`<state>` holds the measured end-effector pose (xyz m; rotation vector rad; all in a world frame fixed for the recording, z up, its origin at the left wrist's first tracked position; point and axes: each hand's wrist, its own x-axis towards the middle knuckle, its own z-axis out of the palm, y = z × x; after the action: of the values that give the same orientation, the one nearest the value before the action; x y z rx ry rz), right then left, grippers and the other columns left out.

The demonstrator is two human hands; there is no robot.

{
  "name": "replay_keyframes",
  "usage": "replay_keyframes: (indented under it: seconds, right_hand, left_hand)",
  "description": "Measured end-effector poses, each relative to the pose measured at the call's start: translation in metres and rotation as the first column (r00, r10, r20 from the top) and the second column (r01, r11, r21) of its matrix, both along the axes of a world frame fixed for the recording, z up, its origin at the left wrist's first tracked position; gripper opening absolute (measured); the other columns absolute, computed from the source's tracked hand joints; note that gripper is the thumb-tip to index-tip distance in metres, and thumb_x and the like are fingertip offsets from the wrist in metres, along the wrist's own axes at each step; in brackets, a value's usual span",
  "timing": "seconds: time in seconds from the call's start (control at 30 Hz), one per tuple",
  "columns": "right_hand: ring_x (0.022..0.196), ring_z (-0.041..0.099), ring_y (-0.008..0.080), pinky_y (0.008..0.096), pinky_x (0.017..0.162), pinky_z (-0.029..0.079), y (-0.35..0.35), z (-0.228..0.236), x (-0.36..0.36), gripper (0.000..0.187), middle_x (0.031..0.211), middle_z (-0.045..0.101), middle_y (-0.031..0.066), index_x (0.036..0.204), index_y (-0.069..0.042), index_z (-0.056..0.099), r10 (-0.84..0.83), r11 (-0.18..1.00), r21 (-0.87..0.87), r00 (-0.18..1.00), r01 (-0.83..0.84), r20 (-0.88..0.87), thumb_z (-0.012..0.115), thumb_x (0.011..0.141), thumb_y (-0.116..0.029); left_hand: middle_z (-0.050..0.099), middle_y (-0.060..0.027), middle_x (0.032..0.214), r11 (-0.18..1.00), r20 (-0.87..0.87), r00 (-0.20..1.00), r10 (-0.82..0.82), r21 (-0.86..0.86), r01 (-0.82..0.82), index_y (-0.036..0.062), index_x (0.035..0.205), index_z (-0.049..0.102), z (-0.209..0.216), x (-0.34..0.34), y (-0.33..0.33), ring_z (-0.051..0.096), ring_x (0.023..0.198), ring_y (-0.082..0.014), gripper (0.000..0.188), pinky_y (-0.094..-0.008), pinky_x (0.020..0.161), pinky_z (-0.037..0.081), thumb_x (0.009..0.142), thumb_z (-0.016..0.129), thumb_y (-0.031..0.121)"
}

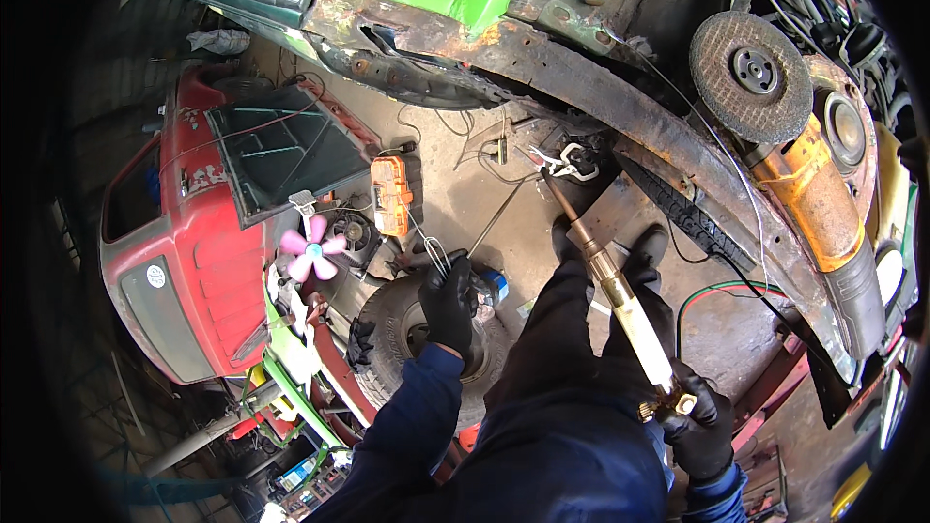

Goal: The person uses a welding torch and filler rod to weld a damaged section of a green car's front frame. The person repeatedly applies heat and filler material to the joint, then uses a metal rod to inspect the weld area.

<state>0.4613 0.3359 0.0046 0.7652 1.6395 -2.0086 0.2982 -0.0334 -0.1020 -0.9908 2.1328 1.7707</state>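
A person in dark blue workwear grips a long brass, copper and cream gas torch (635, 324) in a cluttered workshop, its slim copper tip angled forward over the floor. The right hand, in a black glove (699, 426), is curled around the torch's rear end, beside the brass fittings. The left hand, also gloved in black (449, 305), is closed in a fist on a thin, looped metal-wire tool (438, 254), well apart from the torch; how each finger sits cannot be told.

Ahead, a rust-brown, pitted steel body panel (601, 87) curves across the scene, its lower edge ragged. On its right lies a worn yellow and black angle grinder (814, 199) with a coarse round disc. Bare, scuffed concrete floor (446, 165) leaves open room between the panel and a ribbed orange plastic case (390, 196), though dark cables cross it. Left of the legs, a chunky black rubber tyre (386, 329) crowds the left forearm, near a pink-bladed fan (313, 248).
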Motion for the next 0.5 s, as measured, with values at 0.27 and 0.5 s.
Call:
replay_keyframes:
  seconds: [0.27, 0.5]
  right_hand:
    - [0.095, 0.066, 0.0108, 0.03, 0.085, 0.055, -0.011, -0.012, 0.011, 0.06, 0.109, 0.074, 0.0024, 0.147, 0.003, 0.061, -0.129, 0.991, -0.036, 0.989, 0.132, 0.071, 0.08, 0.093, -0.014]
    - [0.083, 0.059, 0.0053, 0.0244, 0.073, 0.051, -0.043, -0.012, 0.001, 0.059, 0.1, 0.071, -0.001, 0.146, 0.003, 0.062, -0.136, 0.99, -0.013, 0.975, 0.141, 0.176, 0.079, 0.093, -0.018]
  left_hand:
    - [0.062, -0.0008, 0.075, 0.997, -0.084, 0.996, -0.02, 0.07, 0.026, 0.0016, 0.127, 0.069, 0.018, -0.004, 0.019, 0.045, 0.05, -0.0036, 0.025, -0.0226, 0.045, 0.033, 0.106, 0.065, 0.015]
    - [0.061, 0.0005, 0.075, 0.993, -0.098, 0.991, -0.091, 0.067, 0.098, -0.0002, 0.124, 0.07, 0.044, -0.007, -0.014, 0.048, 0.054, -0.004, 0.022, -0.0234, 0.05, 0.037, 0.107, 0.064, 0.012]
